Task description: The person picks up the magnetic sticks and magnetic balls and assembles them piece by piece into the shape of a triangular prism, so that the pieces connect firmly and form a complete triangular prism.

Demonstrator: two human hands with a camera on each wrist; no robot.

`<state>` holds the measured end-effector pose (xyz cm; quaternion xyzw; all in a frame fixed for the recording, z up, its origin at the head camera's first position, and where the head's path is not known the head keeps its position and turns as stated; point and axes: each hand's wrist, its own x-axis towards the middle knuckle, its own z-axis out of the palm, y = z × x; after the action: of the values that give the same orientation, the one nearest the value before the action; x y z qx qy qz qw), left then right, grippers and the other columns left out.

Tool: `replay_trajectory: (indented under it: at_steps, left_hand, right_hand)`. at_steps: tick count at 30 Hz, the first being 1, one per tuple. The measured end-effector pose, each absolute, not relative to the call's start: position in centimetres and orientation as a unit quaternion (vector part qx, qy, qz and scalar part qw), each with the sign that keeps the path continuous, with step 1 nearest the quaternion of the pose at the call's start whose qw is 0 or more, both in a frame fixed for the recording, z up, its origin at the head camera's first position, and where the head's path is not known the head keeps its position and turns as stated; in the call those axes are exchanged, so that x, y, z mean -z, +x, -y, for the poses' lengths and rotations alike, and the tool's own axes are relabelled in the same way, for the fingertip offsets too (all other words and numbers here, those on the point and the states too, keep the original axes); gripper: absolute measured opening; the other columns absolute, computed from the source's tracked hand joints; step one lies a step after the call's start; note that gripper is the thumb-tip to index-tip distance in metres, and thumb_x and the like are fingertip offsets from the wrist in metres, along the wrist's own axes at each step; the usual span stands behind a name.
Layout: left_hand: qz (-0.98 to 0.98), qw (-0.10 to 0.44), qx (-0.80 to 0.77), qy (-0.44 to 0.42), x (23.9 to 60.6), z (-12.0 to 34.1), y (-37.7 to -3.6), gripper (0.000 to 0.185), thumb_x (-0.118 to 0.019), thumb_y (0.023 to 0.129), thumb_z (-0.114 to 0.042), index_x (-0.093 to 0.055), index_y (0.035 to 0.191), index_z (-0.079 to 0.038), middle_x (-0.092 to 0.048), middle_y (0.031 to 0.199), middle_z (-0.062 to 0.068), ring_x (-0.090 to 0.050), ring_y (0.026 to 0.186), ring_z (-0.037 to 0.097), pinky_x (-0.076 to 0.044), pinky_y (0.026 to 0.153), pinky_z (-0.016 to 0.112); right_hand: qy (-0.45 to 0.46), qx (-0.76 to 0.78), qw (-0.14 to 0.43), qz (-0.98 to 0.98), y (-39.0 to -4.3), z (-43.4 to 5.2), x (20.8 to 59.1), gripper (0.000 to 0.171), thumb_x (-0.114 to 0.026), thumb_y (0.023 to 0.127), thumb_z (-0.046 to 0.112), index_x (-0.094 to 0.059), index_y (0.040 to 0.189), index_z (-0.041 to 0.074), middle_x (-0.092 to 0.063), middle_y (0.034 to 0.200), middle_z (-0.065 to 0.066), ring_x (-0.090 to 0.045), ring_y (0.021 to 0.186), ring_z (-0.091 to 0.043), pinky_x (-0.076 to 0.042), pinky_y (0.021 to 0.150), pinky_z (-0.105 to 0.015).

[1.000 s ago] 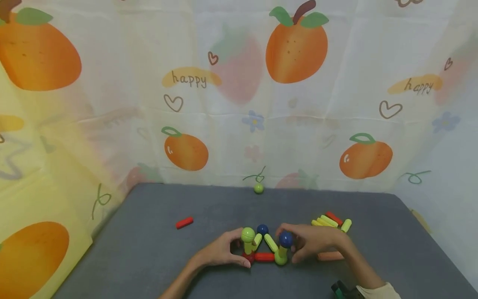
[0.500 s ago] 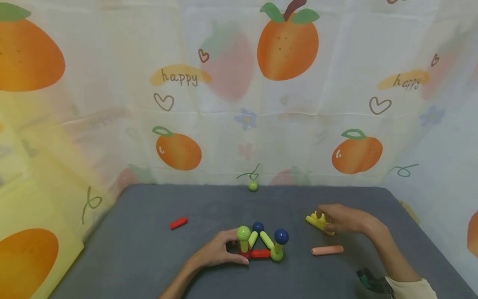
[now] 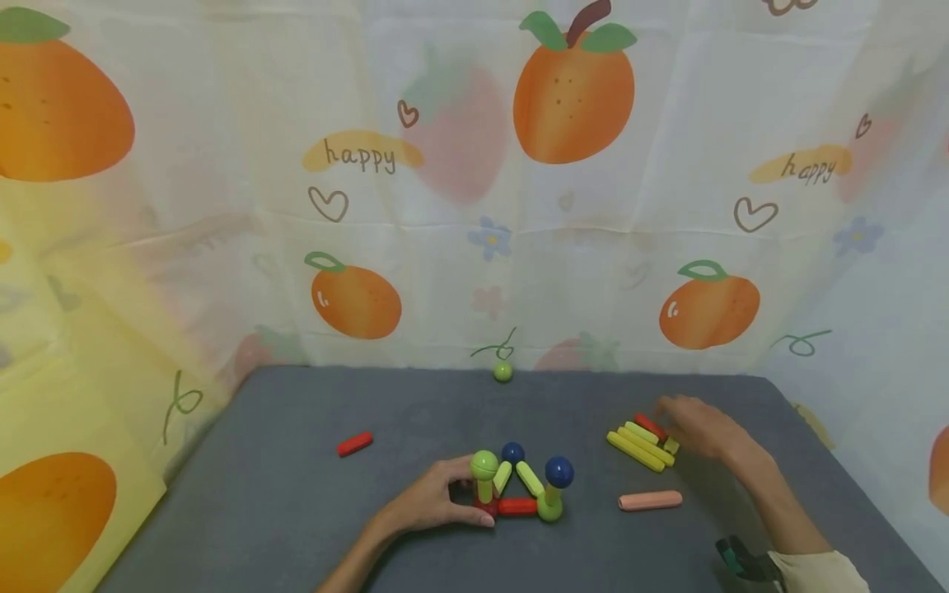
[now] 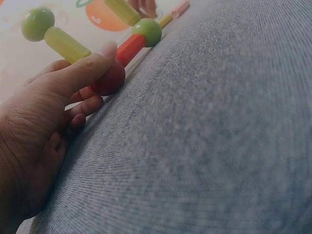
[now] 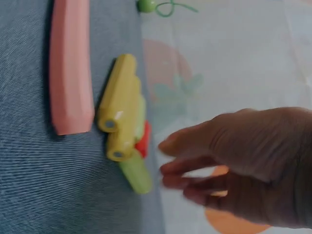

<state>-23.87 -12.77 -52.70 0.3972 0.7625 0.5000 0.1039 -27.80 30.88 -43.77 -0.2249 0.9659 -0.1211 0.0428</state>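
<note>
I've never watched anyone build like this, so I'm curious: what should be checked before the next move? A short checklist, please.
1. Left hand gripping the red ball: ok.
2. Right hand holding a new piece: not ok, none visible in it.
3. Upper blue ball atop its stick: ok.
4. Pink stick apart from the yellow sticks: ok.
5. Joints firm: cannot tell.

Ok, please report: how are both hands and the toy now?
Left hand gripping red ball of toy; toy on table. Right hand empty, near loose sticks. Nothing seen between them.
</note>
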Motion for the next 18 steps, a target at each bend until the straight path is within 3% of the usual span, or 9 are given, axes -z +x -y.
replay_trajectory:
  at_steps: [9,14,18]
  left_hand:
    - [-0.765,0.106,-0.5,0.391,52.9,12.7,-23.6,0.026,-0.084,0.09,-0.031,-0.068,0.109,-0.023,-0.067,0.108,0.0,-0.061,0.093,-0.001,-0.056,0.087,0.025]
    - [-0.763,0.102,-0.504,0.391,52.8,12.7,-23.7,0.026,-0.084,0.09,-0.028,-0.069,0.11,-0.022,-0.068,0.109,0.001,-0.061,0.095,0.0,-0.056,0.088,0.025]
    - [-0.763,0.096,-0.502,0.396,52.7,12.8,-23.7,0.024,-0.082,0.092,-0.028,-0.069,0.111,-0.022,-0.069,0.11,0.002,-0.062,0.098,0.001,-0.056,0.089,0.026]
  right_hand:
    - [-0.214,0.118,0.05,-0.968,-29.3,-30.4,45.8,0.022,-0.069,0.095,-0.001,-0.068,0.117,0.001,-0.071,0.099,-0.01,-0.058,0.077,-0.016,-0.046,0.062,-0.033]
    - [-0.205,0.098,0.02,-0.974,-29.5,-30.1,46.1,0.022,-0.07,0.094,0.0,-0.069,0.116,0.001,-0.071,0.097,-0.011,-0.058,0.076,-0.019,-0.047,0.061,-0.035]
    - [-0.195,0.08,-0.03,-0.977,-29.2,-29.7,46.0,0.012,-0.073,0.094,0.005,-0.071,0.106,0.002,-0.067,0.089,-0.009,-0.056,0.071,-0.019,-0.045,0.059,-0.036]
